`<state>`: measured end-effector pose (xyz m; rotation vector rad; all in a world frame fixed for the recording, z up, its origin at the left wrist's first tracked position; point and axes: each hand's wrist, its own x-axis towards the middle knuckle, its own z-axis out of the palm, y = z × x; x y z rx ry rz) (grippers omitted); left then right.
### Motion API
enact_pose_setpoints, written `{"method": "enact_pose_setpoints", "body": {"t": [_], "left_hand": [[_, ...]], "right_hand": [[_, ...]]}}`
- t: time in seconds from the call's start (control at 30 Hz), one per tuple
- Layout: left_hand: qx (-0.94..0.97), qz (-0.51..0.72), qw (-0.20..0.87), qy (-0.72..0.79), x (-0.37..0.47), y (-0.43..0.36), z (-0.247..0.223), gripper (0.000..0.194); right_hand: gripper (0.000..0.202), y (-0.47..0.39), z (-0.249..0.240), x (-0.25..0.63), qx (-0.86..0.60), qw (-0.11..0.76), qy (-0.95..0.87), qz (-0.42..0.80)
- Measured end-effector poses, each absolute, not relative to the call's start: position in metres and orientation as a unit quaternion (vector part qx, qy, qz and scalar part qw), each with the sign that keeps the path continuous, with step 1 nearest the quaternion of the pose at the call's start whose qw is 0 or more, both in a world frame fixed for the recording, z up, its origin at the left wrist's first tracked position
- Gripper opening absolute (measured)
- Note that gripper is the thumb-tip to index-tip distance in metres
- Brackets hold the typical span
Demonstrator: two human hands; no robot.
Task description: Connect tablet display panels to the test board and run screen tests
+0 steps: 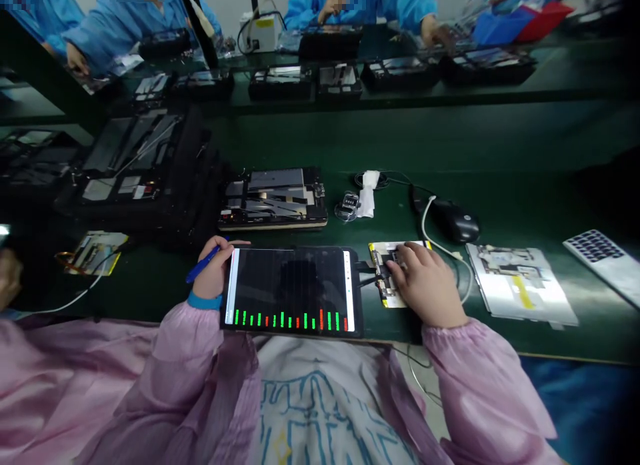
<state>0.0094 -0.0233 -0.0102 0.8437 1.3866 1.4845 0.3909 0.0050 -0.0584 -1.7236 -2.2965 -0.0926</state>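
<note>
A tablet screen [293, 285] lies lit in front of me, showing a row of green and red bars along its near edge. My left hand [213, 272] grips its left edge, and a blue pen [203, 265] sits in the same hand. Dark flex cables [367, 274] run from the screen's right side to a circuit board [384, 288] on a white and yellow-edged base. My right hand [427, 282] is curled over that board, thumb and fingers on its parts. What lies under the fingertips is hidden.
Behind the screen is an opened tablet body [275, 198]. Trays of parts [135, 158] are stacked at left. A black mouse [456, 222], a white cable [425, 218], a silver panel [523, 285] and a keypad-like device [597, 252] lie right. Co-workers in blue [405, 5] sit across.
</note>
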Motion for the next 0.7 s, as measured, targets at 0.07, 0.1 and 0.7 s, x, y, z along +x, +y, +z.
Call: {"method": "enact_pose_setpoints", "body": {"t": [0.07, 0.1, 0.7], "left_hand": [[0.341, 0.601, 0.454, 0.563, 0.009, -0.022, -0.01, 0.026], [0.341, 0.6, 0.454, 0.564, 0.009, -0.022, -0.01, 0.026], [0.322, 0.597, 0.479, 0.557, 0.005, -0.026, -0.013, 0.027]], "right_hand": [[0.038, 0.005, -0.056, 0.391, -0.587, 0.119, -0.8, -0.034], [0.038, 0.006, -0.055, 0.391, -0.583, 0.12, -0.803, -0.032], [0.008, 0.018, -0.047, 0.387, -0.501, 0.159, -0.837, 0.153]]}}
